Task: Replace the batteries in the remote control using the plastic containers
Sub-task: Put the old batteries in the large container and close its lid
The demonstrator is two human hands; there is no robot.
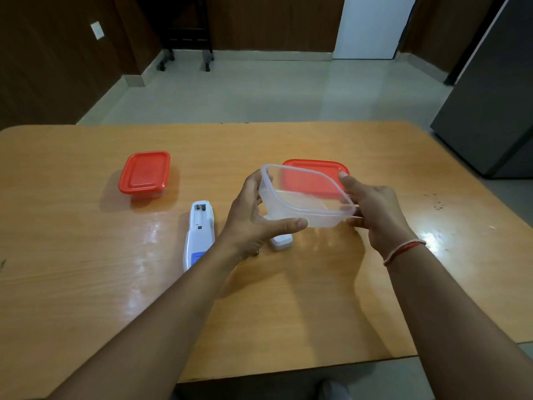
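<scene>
1. Two bare forearms reach forward over the wooden bench (86, 284); the right wrist wears a thin red and white thread band (403, 251).
2. The left hand (248, 215) and right hand (372, 209) hold a clear plastic tub (305, 197) between them, lifted off the bench and tilted, its open mouth facing the camera. The left thumb lies along the tub's near side and the fingers wrap its left end; the right fingers press its right end.
3. The tub is see-through with rounded corners and a thick rim; whether anything lies inside cannot be told.
4. Behind the tub, a loose red lid (317, 168) lies flat on the bench.
5. The white remote (199, 233) lies just left of the left hand, back side up, its battery slot open and showing metal contacts, with a blue label lower down.
6. A small white piece (281, 242), partly hidden, lies under the left hand.
7. A second tub, closed with a red lid (144, 174), sits well to the left.
</scene>
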